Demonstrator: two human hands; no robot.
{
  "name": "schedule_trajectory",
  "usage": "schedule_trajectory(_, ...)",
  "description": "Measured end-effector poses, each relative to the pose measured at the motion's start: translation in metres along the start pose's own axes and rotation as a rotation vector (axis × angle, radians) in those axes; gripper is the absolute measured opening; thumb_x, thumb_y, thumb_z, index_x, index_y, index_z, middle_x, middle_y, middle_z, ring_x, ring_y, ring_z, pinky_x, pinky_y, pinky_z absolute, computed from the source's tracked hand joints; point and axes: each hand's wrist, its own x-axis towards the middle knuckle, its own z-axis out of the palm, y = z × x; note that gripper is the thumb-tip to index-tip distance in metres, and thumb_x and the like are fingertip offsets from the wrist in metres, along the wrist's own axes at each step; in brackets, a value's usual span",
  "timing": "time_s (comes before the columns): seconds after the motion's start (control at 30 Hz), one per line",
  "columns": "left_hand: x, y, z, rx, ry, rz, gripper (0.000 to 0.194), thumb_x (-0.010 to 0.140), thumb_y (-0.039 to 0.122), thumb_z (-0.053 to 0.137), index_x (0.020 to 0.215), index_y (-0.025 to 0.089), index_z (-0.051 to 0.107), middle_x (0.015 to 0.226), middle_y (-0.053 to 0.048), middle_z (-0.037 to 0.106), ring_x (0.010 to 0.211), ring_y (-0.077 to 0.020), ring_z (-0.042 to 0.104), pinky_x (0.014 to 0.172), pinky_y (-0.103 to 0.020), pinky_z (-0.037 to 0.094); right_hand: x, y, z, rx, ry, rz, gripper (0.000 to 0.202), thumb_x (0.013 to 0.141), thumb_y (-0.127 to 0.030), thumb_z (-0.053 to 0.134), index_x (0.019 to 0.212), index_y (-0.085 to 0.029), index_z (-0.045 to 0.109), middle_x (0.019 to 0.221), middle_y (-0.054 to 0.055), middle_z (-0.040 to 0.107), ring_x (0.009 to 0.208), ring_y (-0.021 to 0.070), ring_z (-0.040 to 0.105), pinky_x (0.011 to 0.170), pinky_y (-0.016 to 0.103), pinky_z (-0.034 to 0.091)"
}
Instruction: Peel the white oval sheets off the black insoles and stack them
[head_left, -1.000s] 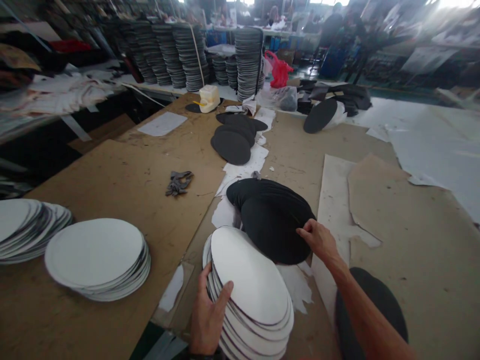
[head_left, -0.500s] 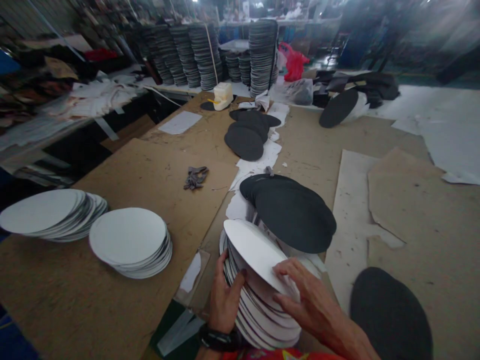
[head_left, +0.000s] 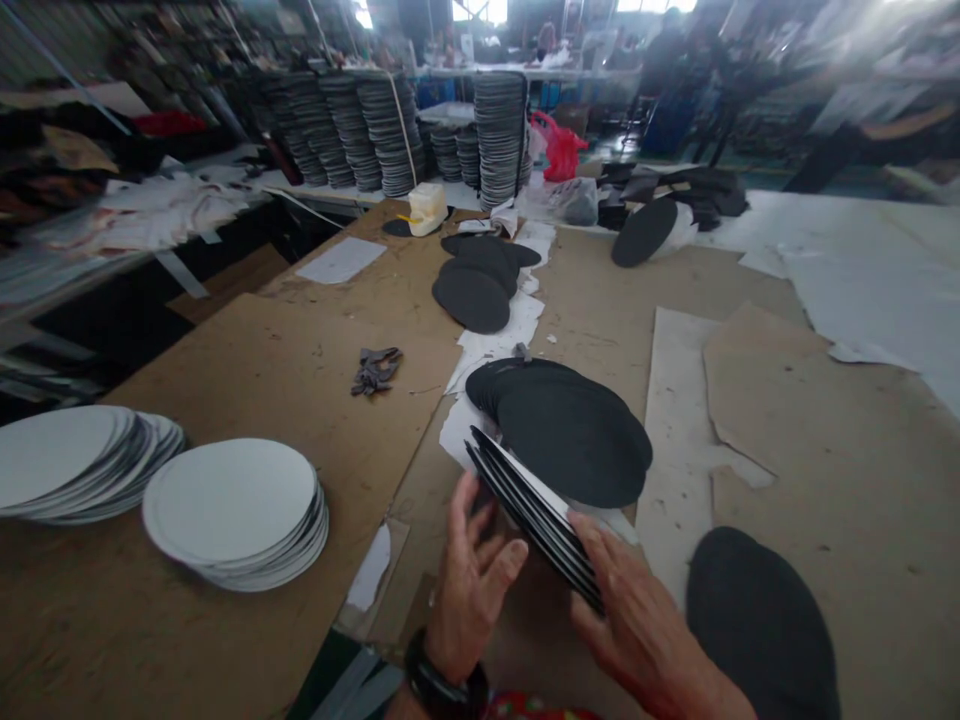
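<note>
A tilted stack of thin oval discs [head_left: 536, 515], white on the top face with dark edges, stands steeply in front of me. My right hand [head_left: 626, 600] grips its lower right end, with the thumb on the near side and the fingers over the white face. Beside the stack's left underside, my left hand [head_left: 476, 575] is open, its fingers and thumb apart; whether a fingertip touches the discs I cannot tell. Just beyond lies a fanned pile of black oval discs [head_left: 574, 430]. A black wristband [head_left: 442, 680] is on my left wrist.
Two piles of white ovals, a nearer pile [head_left: 232, 500] and a farther-left pile [head_left: 60, 455], lie left. More black ovals [head_left: 761, 620] lie at right. Grey scraps [head_left: 376, 370], a cream container [head_left: 428, 208] and a red bag [head_left: 559, 145] are farther back, before tall disc stacks [head_left: 499, 135].
The discs in front of me have been lifted and turned more on edge, so their dark rims show. My left hand has come off their left side and opened.
</note>
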Motion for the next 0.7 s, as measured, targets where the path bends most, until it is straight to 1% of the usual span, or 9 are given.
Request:
schedule_trajectory(0.07, 0.023, 0.001, -0.016, 0.344, 0.04, 0.197, 0.094, 0.069, 0.053, 0.068, 0.141, 0.023, 0.016, 0.149, -0.015, 0.017, 0.136, -0.0339, 0.021, 0.107, -0.051, 0.028, 0.004, 0.008, -0.002, -0.019, 0.07, -0.005, 0.062, 0.074, -0.016, 0.041, 0.135, -0.013, 0.032, 0.13, 0.016, 0.051, 0.115, 0.028, 0.052, 0.092, 0.047, 0.047)
schedule_trajectory(0.1, 0.037, 0.002, -0.024, 0.508, 0.0, 0.283, 0.099, 0.063, 0.055, 0.071, 0.141, 0.021, 0.02, 0.15, -0.015, 0.015, 0.137, -0.0351, 0.015, 0.11, -0.052, 0.021, 0.006, 0.012, -0.003, -0.024, 0.094, -0.011, 0.061, 0.075, -0.015, 0.041, 0.135, -0.014, 0.031, 0.128, 0.016, 0.052, 0.113, 0.0275, 0.054, 0.091, 0.046, 0.048)
schedule_trajectory(0.17, 0.068, 0.004, -0.034, 0.716, -0.157, 0.4, 0.104, 0.058, 0.06, 0.072, 0.14, 0.018, 0.024, 0.15, -0.017, 0.015, 0.138, -0.0356, 0.011, 0.111, -0.051, 0.015, 0.008, 0.016, -0.005, -0.03, 0.129, -0.037, 0.062, 0.074, -0.014, 0.04, 0.135, -0.016, 0.03, 0.126, 0.015, 0.054, 0.111, 0.0269, 0.055, 0.09, 0.045, 0.049)
schedule_trajectory(0.27, 0.109, 0.002, -0.039, 0.833, -0.347, 0.498, 0.106, 0.055, 0.062, 0.072, 0.139, 0.016, 0.027, 0.146, -0.017, 0.025, 0.136, -0.0346, 0.018, 0.112, -0.048, 0.014, 0.007, 0.019, -0.005, -0.051, 0.142, -0.083, 0.063, 0.073, -0.013, 0.042, 0.135, -0.018, 0.028, 0.125, 0.014, 0.055, 0.11, 0.0271, 0.056, 0.09, 0.045, 0.049)
schedule_trajectory(0.33, 0.126, -0.002, -0.037, 0.842, -0.455, 0.541, 0.093, 0.056, 0.058, 0.073, 0.131, 0.016, 0.039, 0.134, -0.017, 0.043, 0.127, -0.0331, 0.035, 0.108, -0.046, 0.022, 0.002, 0.023, -0.003, -0.07, 0.139, -0.103, 0.063, 0.074, -0.015, 0.043, 0.135, -0.019, 0.027, 0.125, 0.014, 0.055, 0.11, 0.0272, 0.056, 0.089, 0.045, 0.05)
schedule_trajectory(0.4, 0.133, -0.009, -0.035, 0.826, -0.519, 0.556, 0.067, 0.061, 0.053, 0.071, 0.114, 0.015, 0.053, 0.112, -0.014, 0.057, 0.108, -0.0304, 0.049, 0.098, -0.043, 0.035, -0.006, 0.031, 0.0, -0.08, 0.137, -0.107, 0.061, 0.077, -0.016, 0.045, 0.135, -0.02, 0.027, 0.125, 0.013, 0.055, 0.111, 0.0269, 0.055, 0.09, 0.044, 0.05)
schedule_trajectory(0.5, 0.132, -0.018, -0.036, 0.795, -0.527, 0.537, 0.042, 0.068, 0.048, 0.065, 0.095, 0.016, 0.058, 0.094, -0.011, 0.061, 0.091, -0.0269, 0.053, 0.085, -0.039, 0.041, -0.02, 0.052, 0.014, -0.067, 0.143, -0.072, 0.06, 0.077, -0.017, 0.047, 0.134, -0.022, 0.03, 0.125, 0.011, 0.055, 0.114, 0.026, 0.054, 0.092, 0.042, 0.049)
schedule_trajectory(0.57, 0.131, -0.021, -0.038, 0.776, -0.531, 0.516, 0.036, 0.071, 0.047, 0.062, 0.093, 0.018, 0.057, 0.094, -0.01, 0.061, 0.091, -0.026, 0.053, 0.085, -0.038, 0.04, -0.028, 0.068, 0.029, -0.021, 0.169, -0.041, 0.057, 0.076, -0.016, 0.047, 0.131, -0.023, 0.033, 0.124, 0.009, 0.056, 0.114, 0.025, 0.054, 0.092, 0.04, 0.049)
schedule_trajectory(0.7, 0.129, -0.023, -0.042, 0.724, -0.527, 0.527, 0.037, 0.073, 0.049, 0.058, 0.092, 0.017, 0.058, 0.093, -0.012, 0.061, 0.09, -0.0275, 0.053, 0.086, -0.04, 0.04, -0.04, 0.091, 0.054, 0.124, 0.3, -0.01, 0.042, 0.081, -0.019, 0.044, 0.123, -0.023, 0.042, 0.113, 0.007, 0.062, 0.105, 0.0234, 0.06, 0.087, 0.038, 0.053)
